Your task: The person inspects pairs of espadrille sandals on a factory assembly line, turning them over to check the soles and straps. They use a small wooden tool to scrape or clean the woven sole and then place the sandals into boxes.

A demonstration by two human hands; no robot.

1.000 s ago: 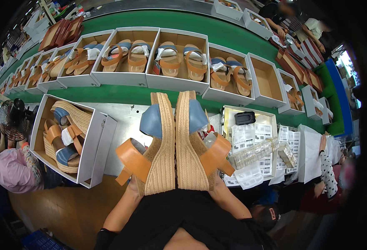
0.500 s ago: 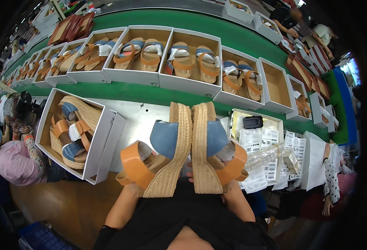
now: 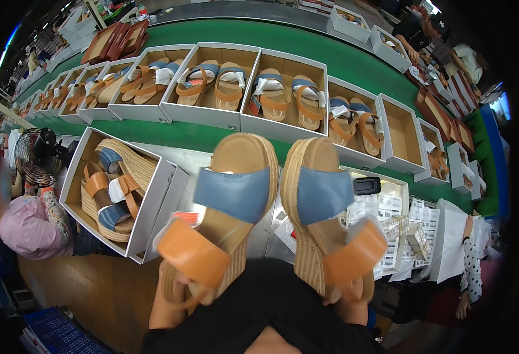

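Two wedge sandals with blue toe straps, tan ankle straps and woven rope-like wedges are held up side by side before me. My left hand (image 3: 175, 289) grips the left sandal (image 3: 233, 192) around its heel end, and my right hand (image 3: 352, 298) has the right sandal (image 3: 324, 197) the same way. The sandals stand apart, toes pointing away, footbeds facing up. Most of my fingers are hidden behind the heels and straps. Beside the left sandal's ankle strap shows a red and white tag (image 3: 185, 219).
At the left, an open shoebox (image 3: 147, 203) holds another sandal pair. A row of boxed sandals lines the green conveyor (image 3: 221, 127), including an empty box (image 3: 402, 133). Label sheets (image 3: 389, 206) and a black device (image 3: 366, 185) lie at the right. Other people work at both sides.
Both sandals have swung from lying on their sides, wedges nearly together, to footbeds up with a gap between them. My hands moved apart and nearer to me.
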